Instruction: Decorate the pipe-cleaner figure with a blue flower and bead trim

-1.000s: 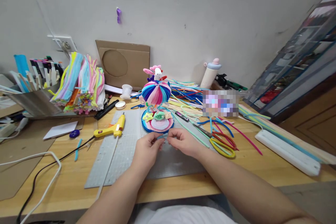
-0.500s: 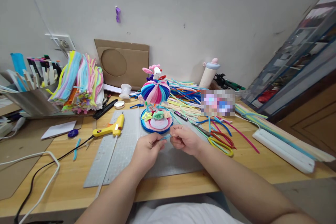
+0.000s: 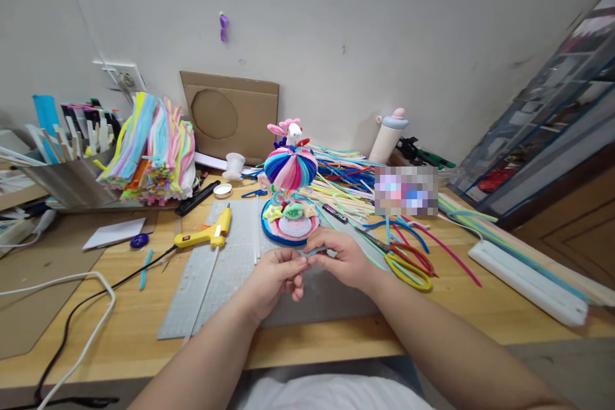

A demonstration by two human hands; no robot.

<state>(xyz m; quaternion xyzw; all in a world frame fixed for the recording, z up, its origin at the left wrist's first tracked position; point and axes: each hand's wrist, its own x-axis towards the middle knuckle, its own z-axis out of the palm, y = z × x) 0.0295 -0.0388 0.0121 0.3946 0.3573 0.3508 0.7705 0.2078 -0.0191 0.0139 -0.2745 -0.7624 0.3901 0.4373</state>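
Observation:
Between my two hands is a short light-blue pipe cleaner (image 3: 316,250), pinched at the fingertips. My left hand (image 3: 273,277) is closed on its near end, thumb against fingers. My right hand (image 3: 342,259) grips the other part, its fingers curled over the strip and covering some of it. Just beyond the hands stands a colourful pipe-cleaner model (image 3: 291,170). It has a striped dome, a small white figure on top and a round blue-rimmed base. Under my hands lies a grey cutting mat (image 3: 230,282).
Left of the mat's middle rests a yellow glue gun (image 3: 204,237). Yellow-handled scissors (image 3: 408,271) lie close to my right wrist. Bundled pipe cleaners (image 3: 158,147), a bottle (image 3: 388,136) and a white power strip (image 3: 528,282) surround the work area. A cardboard sheet (image 3: 259,106) leans on the wall.
The fingertips have come together round the blue pipe cleaner, and my right fingers now curl over it. My left hand has turned, its lower fingers loosening. The whole view has shifted slightly.

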